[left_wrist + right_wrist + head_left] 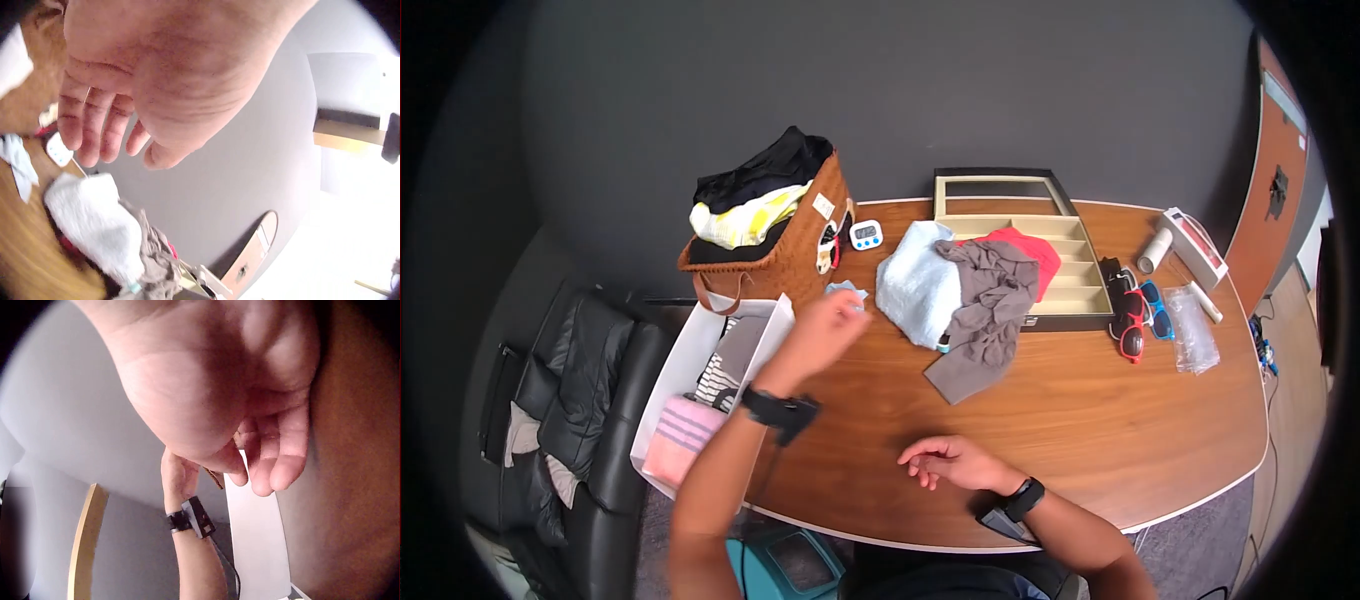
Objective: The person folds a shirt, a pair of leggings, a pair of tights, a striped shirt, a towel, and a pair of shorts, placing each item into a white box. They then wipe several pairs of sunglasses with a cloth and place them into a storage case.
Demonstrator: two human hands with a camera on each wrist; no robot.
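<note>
My left hand [825,330] is raised near the white box's right side, close to a small light-blue cloth [847,291]; in the left wrist view its fingers [109,128] hang relaxed and hold nothing. The right hand [960,465] is low over the table's front part, its fingers [278,447] loosely bent around nothing. Beyond both hands lie a pale blue towel [917,285], a grey-brown garment [990,300] and a red cloth [1035,258], which overlap the open compartment case [1080,295].
A brown basket [785,262] piled with clothes stands at the back left, beside a timer [866,235]. The white box [775,335] holds folded cloths. Sunglasses [1133,340], a clear plastic bag [1193,335], a white cylinder [1155,250] and a small box [1197,248] lie right.
</note>
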